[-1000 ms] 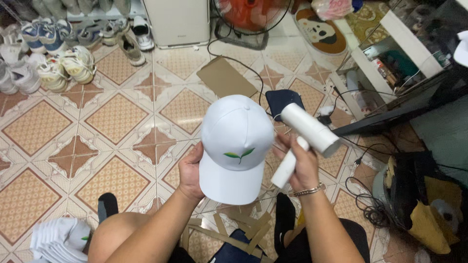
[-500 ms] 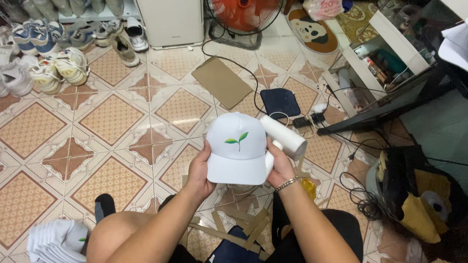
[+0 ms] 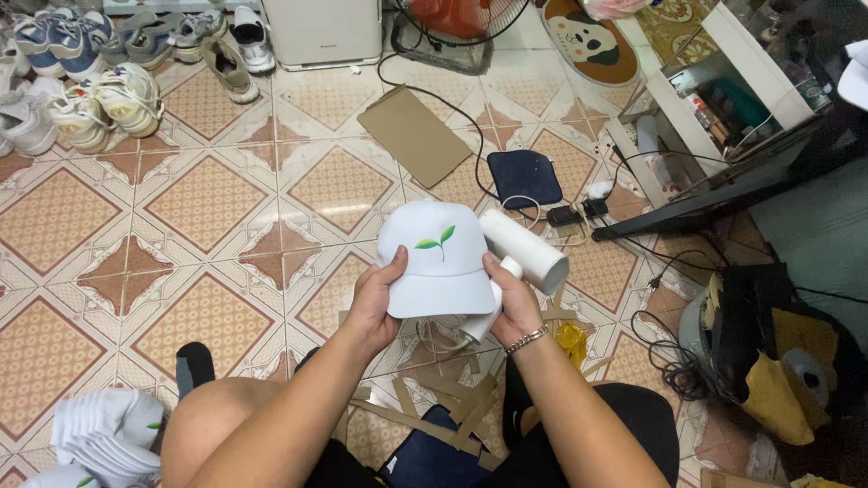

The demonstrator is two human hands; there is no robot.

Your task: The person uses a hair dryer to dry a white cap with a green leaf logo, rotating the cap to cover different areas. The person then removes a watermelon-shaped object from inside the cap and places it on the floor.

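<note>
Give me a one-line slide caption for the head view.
Both hands hold a white cap; right hand also grips a white lint roller.

We see open tiled floor [image 3: 181, 208] centre-left, hemmed by shoes [image 3: 99, 104] upper left and cables [image 3: 669, 361] lower right.

Person, seated, head-camera view. Left hand [image 3: 378, 303]: bare, no rings or watch visible. Right hand [image 3: 514, 303]: bare; silver chain bracelet [image 3: 527, 340] at the wrist just behind it. Forearms: uncovered, no sleeves in view. Legs below the bracelet: bare knee, dark shorts [image 3: 624, 425], dark sock with grey toe [image 3: 193, 361].
</note>
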